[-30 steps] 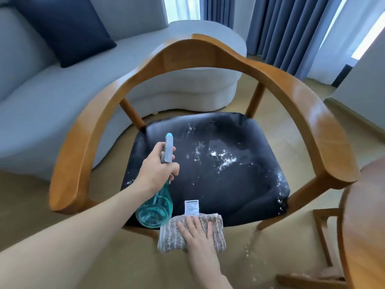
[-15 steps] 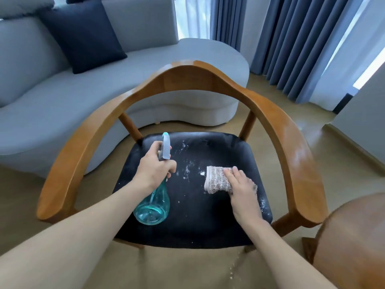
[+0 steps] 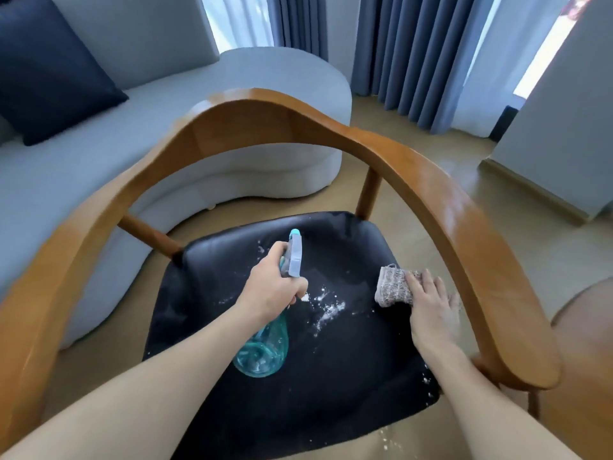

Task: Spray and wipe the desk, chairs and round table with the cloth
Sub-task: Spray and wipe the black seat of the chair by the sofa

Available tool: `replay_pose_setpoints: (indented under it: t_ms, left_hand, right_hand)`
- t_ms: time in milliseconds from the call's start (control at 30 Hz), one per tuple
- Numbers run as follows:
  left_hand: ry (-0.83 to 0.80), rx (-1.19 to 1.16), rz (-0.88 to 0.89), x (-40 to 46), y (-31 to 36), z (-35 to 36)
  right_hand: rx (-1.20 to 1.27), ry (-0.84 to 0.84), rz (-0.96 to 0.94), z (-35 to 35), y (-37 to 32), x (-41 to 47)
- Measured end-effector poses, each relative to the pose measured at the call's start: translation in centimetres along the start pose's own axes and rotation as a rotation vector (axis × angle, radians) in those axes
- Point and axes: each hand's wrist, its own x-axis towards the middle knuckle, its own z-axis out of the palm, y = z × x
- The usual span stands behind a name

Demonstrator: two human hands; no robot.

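Note:
A wooden chair (image 3: 441, 207) with a curved armrest rail stands in front of me; its black seat (image 3: 335, 366) carries white specks in the middle. My left hand (image 3: 272, 293) grips the neck of a teal spray bottle (image 3: 265, 346), held over the seat's left half with the nozzle pointing away. My right hand (image 3: 431, 307) lies flat on a grey-brown knitted cloth (image 3: 393, 287) and presses it onto the seat's right side, close under the right armrest. Part of the cloth is hidden under my palm.
A grey sofa (image 3: 99, 167) with a dark blue cushion (image 3: 49, 74) sits behind the chair on the left. Blue curtains (image 3: 408, 51) hang at the back. The rim of a round wooden table (image 3: 590, 327) shows at the right edge. White crumbs lie on the floor below the seat front.
My right hand has slid the cloth from the seat's front edge up onto the seat and then over to its right side. The left hand with the bottle stayed over the seat.

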Motion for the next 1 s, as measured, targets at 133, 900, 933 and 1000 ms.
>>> replay_pose_setpoints:
  t_ms: [133, 900, 933, 1000]
  left_hand:
    - [-0.052, 0.068, 0.021, 1.6, 0.0, 0.5]
    - [-0.099, 0.058, 0.06, -6.6, -3.4, 5.8]
    - [-0.096, 0.056, 0.059, -6.9, -3.6, 5.9]
    - [-0.094, 0.047, 0.056, -7.4, -4.2, 6.0]
  right_hand:
    - [0.046, -0.017, 0.07, 2.0, 0.7, -1.4]
    - [0.043, 0.107, -0.187, 7.5, 0.9, -13.4]
    - [0.072, 0.108, -0.186, 7.6, 1.0, -14.0]
    - [0.124, 0.125, -0.19, 8.2, 1.4, -14.9]
